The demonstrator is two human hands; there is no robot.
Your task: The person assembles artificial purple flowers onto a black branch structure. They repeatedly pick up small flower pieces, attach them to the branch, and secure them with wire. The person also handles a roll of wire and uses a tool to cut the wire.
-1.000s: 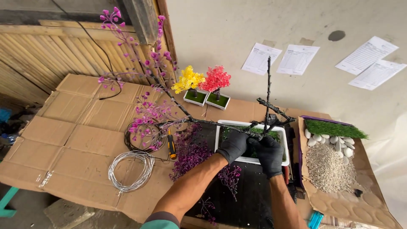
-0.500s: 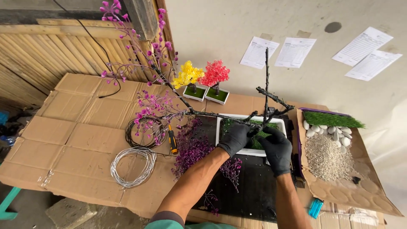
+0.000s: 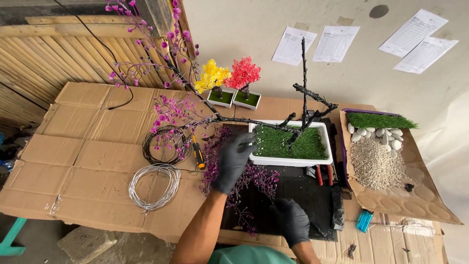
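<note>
From the head camera, the left hand (image 3: 233,161), in a black glove, reaches forward with its fingers (image 3: 244,142) loosely curled against the near left corner of the white tray (image 3: 293,161). They seem to press or pinch that rim, likely to steady the tray, though whether anything thin is caught between the fingertips cannot be told. The tray is filled with green turf (image 3: 283,142), and a dark wrapped tree trunk (image 3: 304,93) stands in it, just beyond and to the right of those fingers. One long branch (image 3: 229,119) runs away from the fingertips to the left, carrying purple blossoms (image 3: 168,115), so the tray probably needs holding against that lopsided weight.

The right hand (image 3: 292,221), also gloved, lies lower, its fingers bent down onto the black mat (image 3: 303,195). It appears to pick at loose purple sprigs (image 3: 254,178) lying just left of its fingertips; what it grips, if anything, is hidden.

Left of the left-hand fingers lie an orange-handled tool (image 3: 198,154), a dark wire coil (image 3: 161,149) and a silver wire coil (image 3: 154,186) on the cardboard (image 3: 73,161). Beyond the tray stand two small finished trees (image 3: 228,78). To the right are red-handled pliers (image 3: 323,173) and a heap of gravel (image 3: 375,164).
</note>
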